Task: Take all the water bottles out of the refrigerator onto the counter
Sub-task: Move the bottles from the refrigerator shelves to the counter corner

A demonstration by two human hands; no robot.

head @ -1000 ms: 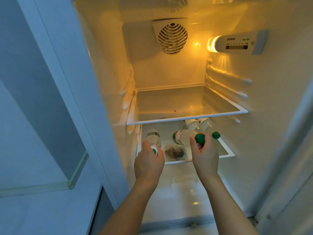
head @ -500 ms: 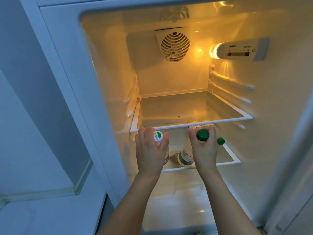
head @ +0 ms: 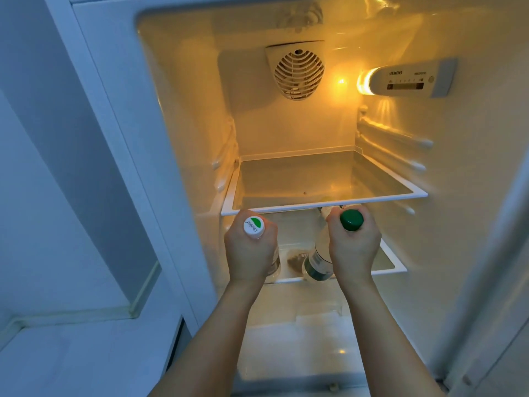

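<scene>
Two bottles (head: 317, 253) half-hidden by hands (head: 250, 250), shelf (head: 323, 203)

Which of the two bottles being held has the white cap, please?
The bottle in the left hand: its cap is white with a green leaf mark, while the bottle in the right hand has a plain dark green cap.
</scene>
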